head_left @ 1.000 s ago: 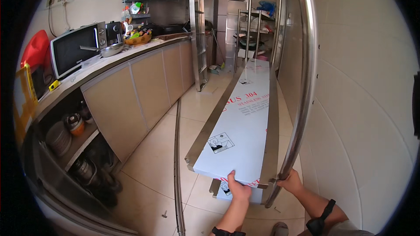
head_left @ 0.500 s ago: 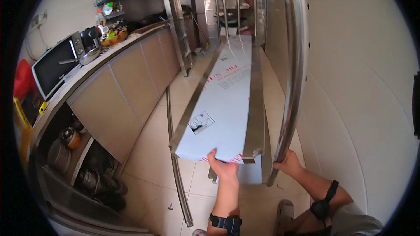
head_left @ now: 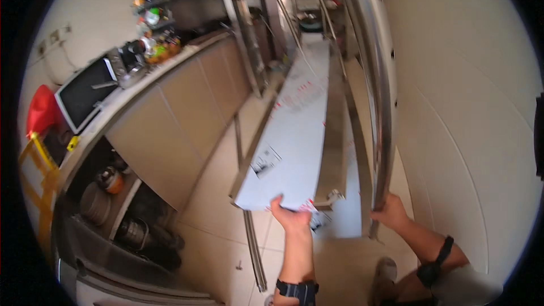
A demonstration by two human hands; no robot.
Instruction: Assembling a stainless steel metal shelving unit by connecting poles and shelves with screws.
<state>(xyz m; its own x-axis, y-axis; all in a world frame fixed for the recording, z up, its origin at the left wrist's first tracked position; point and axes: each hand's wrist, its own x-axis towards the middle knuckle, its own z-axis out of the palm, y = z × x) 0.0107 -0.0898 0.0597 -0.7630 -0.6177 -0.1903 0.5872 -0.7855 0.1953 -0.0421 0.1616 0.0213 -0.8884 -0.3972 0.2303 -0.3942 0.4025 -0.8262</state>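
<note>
A long metal shelf panel [head_left: 286, 161], faced with pale blue film, stretches away from me. My left hand [head_left: 294, 222] is closed on its near edge, thumb on top and fingers hidden underneath. My right hand [head_left: 392, 213] is wrapped round the lower part of a shiny steel post [head_left: 381, 119], just right of the panel's near corner. A second film-covered panel [head_left: 347, 215] shows below the first, offset to the right. Under the left side of the upper panel, a loose-looking metal tube [head_left: 254, 246] slants down to the floor. Two thinner posts [head_left: 281, 7] rise at the far end.
A counter with cabinets [head_left: 164, 119] runs along the left, bearing a microwave [head_left: 88, 93] and a pan [head_left: 131, 76]. Its near compartment is open, with stacked plates [head_left: 95, 204]. A metal ladder [head_left: 241, 28] leans there. The white wall [head_left: 453, 107] stands close on the right. A screw [head_left: 239, 264] lies on the tiles.
The upper panel and far posts have tilted, the posts' tops leaning left. More of the lower panel shows on the right. My view has shifted; both hands keep their grip.
</note>
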